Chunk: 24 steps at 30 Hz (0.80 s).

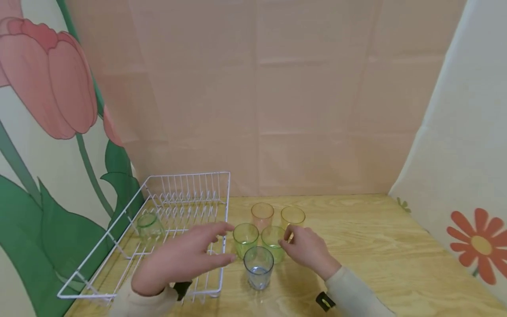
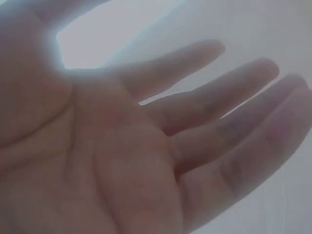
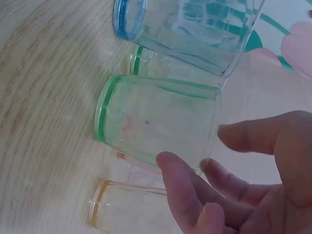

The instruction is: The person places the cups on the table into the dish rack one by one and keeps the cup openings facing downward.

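Above the right side of the white wire dish rack (image 1: 226, 193), my left hand (image 1: 190, 248) hovers with fingers stretched out and thumb apart, holding nothing. Its bare palm fills the left wrist view. My right hand (image 1: 306, 248) is at the rim of the right green glass (image 1: 273, 246), thumb and fingers spread and loosely bent; no grip shows, and contact is hard to tell. A second green glass (image 1: 245, 240) stands to the left. In front is a bluish clear glass (image 1: 259, 268). Behind stand a pink-orange glass (image 1: 262, 213) and a yellow glass (image 1: 293, 215).
Inside the rack, at its left, a green glass (image 1: 149, 229) stands upside down. The wood-grain table (image 1: 356, 246) runs back to a pink sheet (image 1: 257, 110). Flower-printed sheets hang at both sides.
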Available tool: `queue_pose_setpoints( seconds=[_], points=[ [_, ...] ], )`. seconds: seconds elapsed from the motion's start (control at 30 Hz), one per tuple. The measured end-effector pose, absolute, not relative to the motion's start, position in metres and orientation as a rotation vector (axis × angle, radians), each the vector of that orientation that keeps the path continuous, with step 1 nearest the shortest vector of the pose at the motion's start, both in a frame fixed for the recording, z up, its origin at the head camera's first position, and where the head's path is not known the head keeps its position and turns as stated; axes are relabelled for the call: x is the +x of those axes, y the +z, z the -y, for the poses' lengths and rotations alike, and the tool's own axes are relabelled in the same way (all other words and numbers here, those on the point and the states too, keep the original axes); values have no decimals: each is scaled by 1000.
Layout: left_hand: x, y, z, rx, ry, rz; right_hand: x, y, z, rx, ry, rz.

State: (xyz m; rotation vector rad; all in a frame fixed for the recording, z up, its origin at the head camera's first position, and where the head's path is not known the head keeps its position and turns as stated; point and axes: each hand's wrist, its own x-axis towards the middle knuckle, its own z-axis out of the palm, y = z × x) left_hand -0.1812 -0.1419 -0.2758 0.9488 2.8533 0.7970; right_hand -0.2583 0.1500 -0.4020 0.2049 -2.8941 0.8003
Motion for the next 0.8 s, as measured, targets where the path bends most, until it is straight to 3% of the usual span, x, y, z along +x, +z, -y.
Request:
queue_pose_setpoints(
  seconds=[0.33, 0.6, 0.8],
  points=[
    [-187, -284, 101, 936, 936, -2845, -266, -405, -159, 60, 789, 2933],
    [-190, -291, 92, 825, 1088, -2825, -273, -412, -163, 101, 1133, 2942],
    [-192, -294, 95, 815, 1131, -2796, -273, -414, -162, 100, 1136, 2950]
  ],
)
